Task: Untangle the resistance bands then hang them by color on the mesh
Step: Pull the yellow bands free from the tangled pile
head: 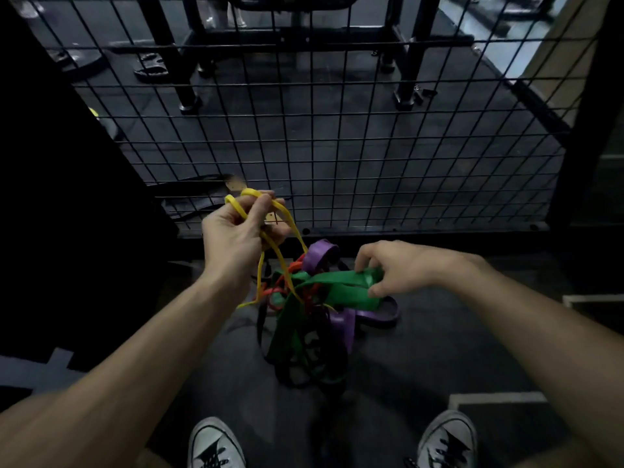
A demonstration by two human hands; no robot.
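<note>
Yellow band (270, 231) runs from the left hand (236, 238), pinching it up high, down right into the knot, where the right hand (401, 268) grips the green band (341, 285).

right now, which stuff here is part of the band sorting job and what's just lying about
Part of the job:
yellow band, held in the left hand
green band, gripped by the right hand
purple band
red band
mesh

Just lying about:
weight plate
rack legs
</note>
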